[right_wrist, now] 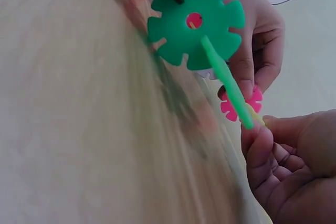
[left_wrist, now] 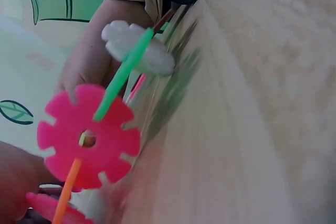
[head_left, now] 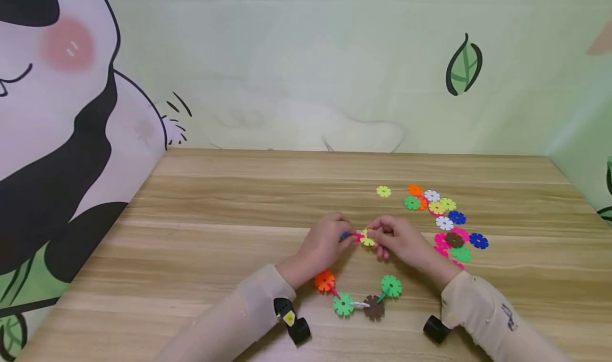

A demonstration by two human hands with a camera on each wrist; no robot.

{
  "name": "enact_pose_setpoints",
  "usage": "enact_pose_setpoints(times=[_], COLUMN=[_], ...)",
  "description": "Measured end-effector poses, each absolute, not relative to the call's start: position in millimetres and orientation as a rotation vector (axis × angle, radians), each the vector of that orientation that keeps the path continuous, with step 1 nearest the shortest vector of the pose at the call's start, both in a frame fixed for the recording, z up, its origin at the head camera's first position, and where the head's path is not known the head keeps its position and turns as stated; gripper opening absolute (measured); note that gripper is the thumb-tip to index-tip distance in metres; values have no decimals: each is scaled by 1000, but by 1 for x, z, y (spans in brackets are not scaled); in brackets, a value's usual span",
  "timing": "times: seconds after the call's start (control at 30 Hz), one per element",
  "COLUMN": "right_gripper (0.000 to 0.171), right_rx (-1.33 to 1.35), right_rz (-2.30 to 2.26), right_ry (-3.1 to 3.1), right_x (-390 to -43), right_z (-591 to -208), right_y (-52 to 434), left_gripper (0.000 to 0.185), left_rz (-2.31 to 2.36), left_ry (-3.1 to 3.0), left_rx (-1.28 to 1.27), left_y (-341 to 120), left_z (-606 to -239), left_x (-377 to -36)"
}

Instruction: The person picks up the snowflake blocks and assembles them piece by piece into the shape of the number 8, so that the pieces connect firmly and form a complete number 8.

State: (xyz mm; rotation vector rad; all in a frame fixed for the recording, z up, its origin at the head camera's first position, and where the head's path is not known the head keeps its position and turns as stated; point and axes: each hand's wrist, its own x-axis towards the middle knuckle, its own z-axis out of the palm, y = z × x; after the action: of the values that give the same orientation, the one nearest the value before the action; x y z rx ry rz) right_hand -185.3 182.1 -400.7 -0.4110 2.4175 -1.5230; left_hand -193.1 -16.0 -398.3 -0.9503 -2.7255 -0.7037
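Observation:
My left hand [head_left: 325, 243] pinches a pink notched plastic disc [head_left: 358, 237], and a bit of a blue disc [head_left: 344, 235] shows under its fingers. Facing it, my right hand [head_left: 401, 241] holds a yellow notched disc [head_left: 367, 238] between thumb and fingers, right at the pink one's edge. A chain of slotted-together discs lies curved on the table below the hands. It runs from an orange disc [head_left: 324, 280] through a green disc [head_left: 343, 304] and a brown disc [head_left: 374, 309] to another green disc [head_left: 391, 286]. The left hand hides part of the arrangement.
Loose discs in several colours lie spread behind and beside my right hand, among them a blue disc [head_left: 478, 241] and a white disc [head_left: 444, 223]. A single yellow-green disc [head_left: 383, 191] lies apart. The wooden table [head_left: 215, 202] meets a painted wall at the back.

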Motion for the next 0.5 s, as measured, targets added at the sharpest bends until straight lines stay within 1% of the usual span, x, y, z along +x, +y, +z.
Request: enact_pose_setpoints(times=[0.23,0.37,0.5], right_gripper=[27,26,27], right_rx=[-422,-416,-413], right_rz=[-1530,-1561,-1551], right_ry=[2425,2408,2402], right_x=[-193,-196,-196], right_z=[-400,-401,-401], right_y=[180,179,178], left_gripper=[28,39,47], left_rz=[-698,-658,-638], left_ry=[-2865,-2892,-2912], left_rx=[-926,-936,-949], left_y=[-19,-18,-17], left_z=[-395,-393,-392], left_x=[-195,-195,-196])
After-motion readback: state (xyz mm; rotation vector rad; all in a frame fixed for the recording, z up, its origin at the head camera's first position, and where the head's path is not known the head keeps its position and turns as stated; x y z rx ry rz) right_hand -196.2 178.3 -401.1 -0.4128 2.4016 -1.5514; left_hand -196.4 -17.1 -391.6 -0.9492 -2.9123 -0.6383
